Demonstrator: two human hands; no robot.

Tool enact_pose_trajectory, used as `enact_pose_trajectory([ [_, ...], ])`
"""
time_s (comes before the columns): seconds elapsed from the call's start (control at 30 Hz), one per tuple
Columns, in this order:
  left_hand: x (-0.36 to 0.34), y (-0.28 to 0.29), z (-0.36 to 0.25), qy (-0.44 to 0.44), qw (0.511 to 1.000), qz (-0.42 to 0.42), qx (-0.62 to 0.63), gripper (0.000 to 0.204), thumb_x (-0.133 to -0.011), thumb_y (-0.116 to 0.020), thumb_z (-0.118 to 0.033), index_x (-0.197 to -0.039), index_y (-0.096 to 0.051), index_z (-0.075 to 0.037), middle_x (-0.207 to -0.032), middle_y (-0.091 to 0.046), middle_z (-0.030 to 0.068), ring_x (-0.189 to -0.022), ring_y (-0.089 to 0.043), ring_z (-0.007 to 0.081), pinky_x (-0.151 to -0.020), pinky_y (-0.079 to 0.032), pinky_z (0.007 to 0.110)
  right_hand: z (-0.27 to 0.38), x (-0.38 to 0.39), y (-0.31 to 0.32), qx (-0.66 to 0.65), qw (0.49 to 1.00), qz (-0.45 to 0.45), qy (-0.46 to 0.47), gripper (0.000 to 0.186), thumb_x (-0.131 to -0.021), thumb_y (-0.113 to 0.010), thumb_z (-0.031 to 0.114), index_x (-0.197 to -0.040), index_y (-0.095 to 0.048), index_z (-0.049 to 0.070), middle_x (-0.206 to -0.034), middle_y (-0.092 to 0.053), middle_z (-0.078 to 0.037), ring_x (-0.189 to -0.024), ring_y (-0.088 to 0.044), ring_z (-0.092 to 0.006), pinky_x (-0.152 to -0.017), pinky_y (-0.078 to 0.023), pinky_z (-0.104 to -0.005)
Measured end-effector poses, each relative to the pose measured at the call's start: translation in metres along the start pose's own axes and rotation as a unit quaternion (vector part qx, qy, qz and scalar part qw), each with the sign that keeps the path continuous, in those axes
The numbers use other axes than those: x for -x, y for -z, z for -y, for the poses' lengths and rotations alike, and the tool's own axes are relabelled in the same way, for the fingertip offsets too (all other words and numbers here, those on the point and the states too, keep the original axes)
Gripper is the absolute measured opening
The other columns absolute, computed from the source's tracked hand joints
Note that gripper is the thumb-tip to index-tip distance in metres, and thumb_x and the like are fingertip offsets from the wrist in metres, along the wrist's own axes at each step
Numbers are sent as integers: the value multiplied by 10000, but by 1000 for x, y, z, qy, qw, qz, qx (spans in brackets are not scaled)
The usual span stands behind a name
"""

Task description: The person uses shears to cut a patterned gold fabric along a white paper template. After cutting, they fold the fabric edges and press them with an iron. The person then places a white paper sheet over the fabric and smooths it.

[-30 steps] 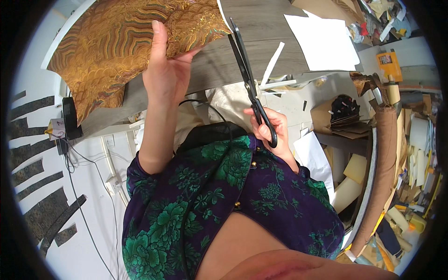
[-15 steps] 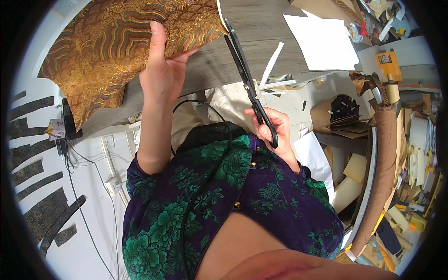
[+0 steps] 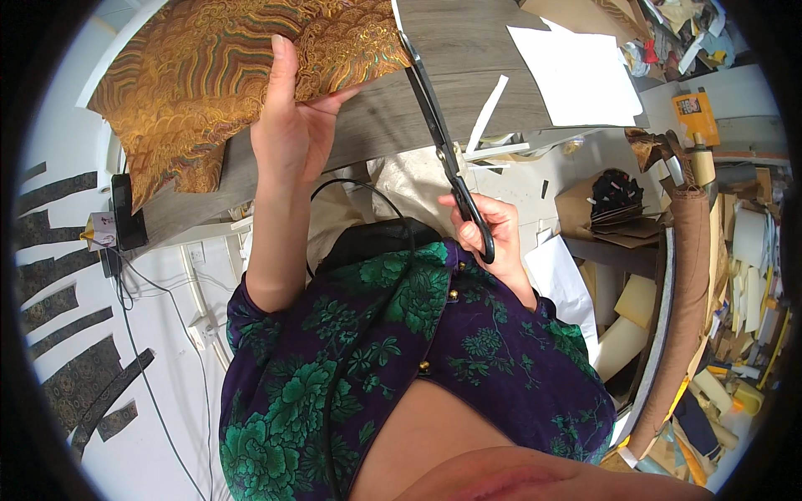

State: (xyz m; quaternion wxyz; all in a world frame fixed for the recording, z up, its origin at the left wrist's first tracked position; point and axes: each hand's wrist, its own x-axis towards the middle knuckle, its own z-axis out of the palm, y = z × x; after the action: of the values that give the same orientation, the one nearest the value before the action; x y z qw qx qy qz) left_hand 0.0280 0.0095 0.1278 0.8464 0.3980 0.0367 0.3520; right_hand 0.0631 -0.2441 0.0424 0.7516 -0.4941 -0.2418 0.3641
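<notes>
A gold-brown brocade fabric (image 3: 200, 75) with wavy coloured lines and a white edge spans the upper left. My left hand (image 3: 288, 138) grips its near edge, thumb on top and the other fingers underneath, mostly hidden. In my right hand (image 3: 494, 227) are long black-handled scissors (image 3: 436, 129), with my fingers in and around the handles. Their blades lie nearly together, and the tips touch the fabric's right edge, where a narrow white border shows. A corner of the cloth droops over the table edge at the left.
Beneath the fabric is a grey wood-grain table (image 3: 459, 42). White paper (image 3: 576, 79) and a thin white strip (image 3: 487, 115) lie on its right side. A brown fabric roll (image 3: 689, 275) stands at the right, near crowded scraps. Dark patterned pieces (image 3: 79, 380) are at the left.
The scissor blades have closed further. The fabric's left part has shifted right and up a little, still in my left hand.
</notes>
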Motion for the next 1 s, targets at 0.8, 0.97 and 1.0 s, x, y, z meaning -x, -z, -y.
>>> enact_pose_trajectory([
  [0.8,5,-11,-3,5,999,-31,-13,413,-977,-494,-254,-1311,-398,-31,-1231,-552,107,-1081,-596,252,-897,-532,470,-2,1,-3,-21,1000,5,8,380,-841,-717,128,-1160,-610,-49,-696,-538,51,-573,-431,-4,-489,-290,-172],
  [0.97,9,-15,3,15,999,-36,-21,419,-978,-489,-242,-1327,-387,-33,-1255,-535,108,-1110,-576,254,-918,-513,480,2,-1,-7,-34,999,-10,13,366,-846,-701,103,-1164,-608,-52,-709,-542,53,-586,-432,-5,-497,-298,-172],
  [1.0,9,-16,4,18,999,-38,-22,418,-988,-463,-245,-1335,-379,-28,-1273,-525,121,-1140,-557,272,-944,-491,501,2,-1,-7,-38,999,-11,10,366,-845,-702,103,-1165,-608,-50,-707,-540,56,-582,-428,-4,-496,-297,-172],
])
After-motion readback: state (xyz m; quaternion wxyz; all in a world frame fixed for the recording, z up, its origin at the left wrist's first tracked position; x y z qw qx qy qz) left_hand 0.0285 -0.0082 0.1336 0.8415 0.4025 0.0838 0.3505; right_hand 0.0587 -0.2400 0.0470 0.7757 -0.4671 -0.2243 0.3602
